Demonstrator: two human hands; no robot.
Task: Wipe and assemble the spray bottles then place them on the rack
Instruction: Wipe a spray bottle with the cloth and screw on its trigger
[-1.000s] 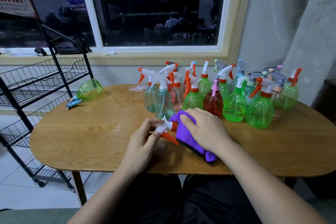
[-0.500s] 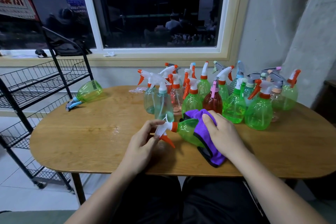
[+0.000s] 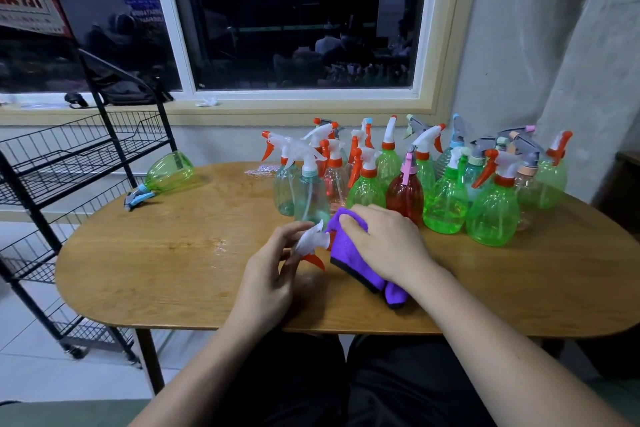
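Observation:
A spray bottle lies on its side on the wooden table [image 3: 173, 270], its body hidden under a purple cloth [image 3: 349, 253]. Only its white spray head with an orange trigger [image 3: 311, 246] shows. My left hand [image 3: 270, 274] pinches that spray head with fingers and thumb. My right hand [image 3: 388, 243] wraps the cloth over the bottle body and grips it. A black wire rack [image 3: 52, 163] stands to the left of the table.
Several assembled spray bottles [image 3: 446, 198], green, red and clear, stand crowded at the table's far right. One green bottle [image 3: 162, 175] lies on its side at the far left corner, beside the rack. A small wet patch [image 3: 218, 246] shines left of my hands.
My right hand slid the purple cloth back toward the spray head, covering the green bottle body that showed half a second ago. My left hand kept its hold on the head.

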